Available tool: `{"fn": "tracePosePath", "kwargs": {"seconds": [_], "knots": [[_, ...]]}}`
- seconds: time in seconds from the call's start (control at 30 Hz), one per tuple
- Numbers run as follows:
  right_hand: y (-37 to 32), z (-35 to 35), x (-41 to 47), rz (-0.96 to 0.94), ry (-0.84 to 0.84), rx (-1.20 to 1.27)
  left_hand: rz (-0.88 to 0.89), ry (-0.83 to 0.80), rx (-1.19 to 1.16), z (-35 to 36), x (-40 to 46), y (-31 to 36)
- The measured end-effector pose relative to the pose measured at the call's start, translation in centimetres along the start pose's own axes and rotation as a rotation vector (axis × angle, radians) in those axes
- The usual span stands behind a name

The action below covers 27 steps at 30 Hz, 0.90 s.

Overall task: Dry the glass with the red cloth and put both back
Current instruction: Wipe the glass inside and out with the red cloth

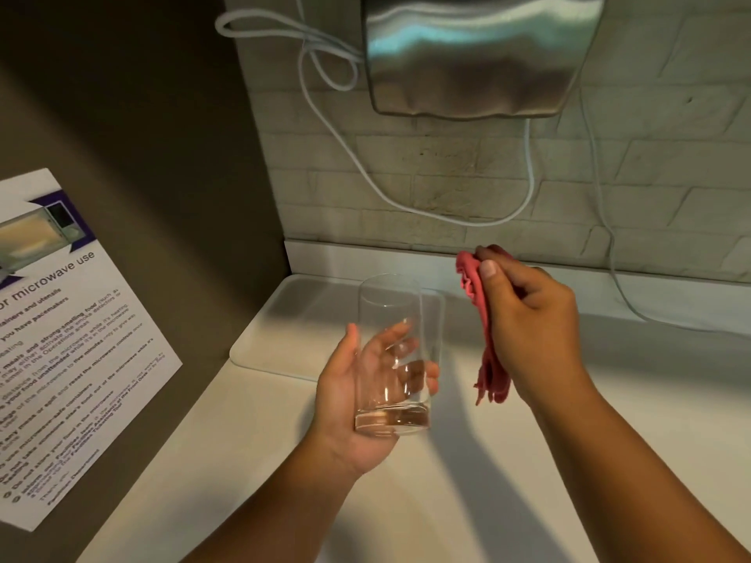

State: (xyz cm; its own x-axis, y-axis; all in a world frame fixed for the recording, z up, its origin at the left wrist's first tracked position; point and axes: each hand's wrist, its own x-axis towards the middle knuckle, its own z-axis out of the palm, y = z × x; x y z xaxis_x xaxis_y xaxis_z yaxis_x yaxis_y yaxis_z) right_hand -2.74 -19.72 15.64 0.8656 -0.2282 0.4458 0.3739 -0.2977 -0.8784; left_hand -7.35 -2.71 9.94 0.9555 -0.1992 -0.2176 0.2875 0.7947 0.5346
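1. Head view: a microwave-use notice (73, 327) hangs on the far-left wall.
2. Left hand (357, 396) cups a clear, empty glass (392, 355) upright above the white tabletop (244, 461), fingers wrapped behind, mouth open for wiping.
3. Right hand (528, 319) pinches a bunched red cloth (485, 339) just beside the glass, apart from it, seemingly ready to dry.

I counted two hands: my left hand (357, 384) at about six o'clock and my right hand (532, 319) at four o'clock. There was one glass (392, 319), near the centre, and one red cloth (485, 343) just toward three o'clock of it. I saw one white tray (292, 319) on one counter (244, 461), one steel dispenser (475, 54) at twelve o'clock, one printed notice (69, 339) at nine o'clock, and two white cables (337, 144) on the tiled wall.
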Motion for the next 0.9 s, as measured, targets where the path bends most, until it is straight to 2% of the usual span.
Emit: {"fn": "tracePosePath", "kwargs": {"seconds": [0.1, 0.17, 0.37, 0.53, 0.67, 0.8, 0.9], "knots": [[-0.7, -0.6, -0.7, -0.012, -0.002, 0.023, -0.039, -0.034, -0.132, -0.2, 0.1, -0.3], [-1.2, -0.8, -1.2, -0.018, -0.016, 0.014, -0.026, -0.039, -0.135, -0.2, 0.3, -0.6], [-2.9, -0.7, -3.6, -0.099, -0.082, -0.01, 0.107, 0.004, 0.202, -0.3, 0.7, -0.2], [-3.7, 0.2, -6.3, -0.226, -0.138, -0.029, 0.122, 0.003, 0.369, 0.1, 0.5, 0.3], [-3.2, 1.0, -8.5, -0.342, -0.184, -0.158, 0.027, -0.028, 0.289, -0.6, 0.4, 0.1], [-2.9, 1.4, -9.1, -0.359, -0.431, -0.164, 0.026, -0.058, 0.232, -1.3, 0.4, -0.5], [-3.3, 1.8, -8.4, -0.36, -0.462, -0.193, 0.0, -0.055, 0.185, -1.3, 0.2, -0.7]]}}
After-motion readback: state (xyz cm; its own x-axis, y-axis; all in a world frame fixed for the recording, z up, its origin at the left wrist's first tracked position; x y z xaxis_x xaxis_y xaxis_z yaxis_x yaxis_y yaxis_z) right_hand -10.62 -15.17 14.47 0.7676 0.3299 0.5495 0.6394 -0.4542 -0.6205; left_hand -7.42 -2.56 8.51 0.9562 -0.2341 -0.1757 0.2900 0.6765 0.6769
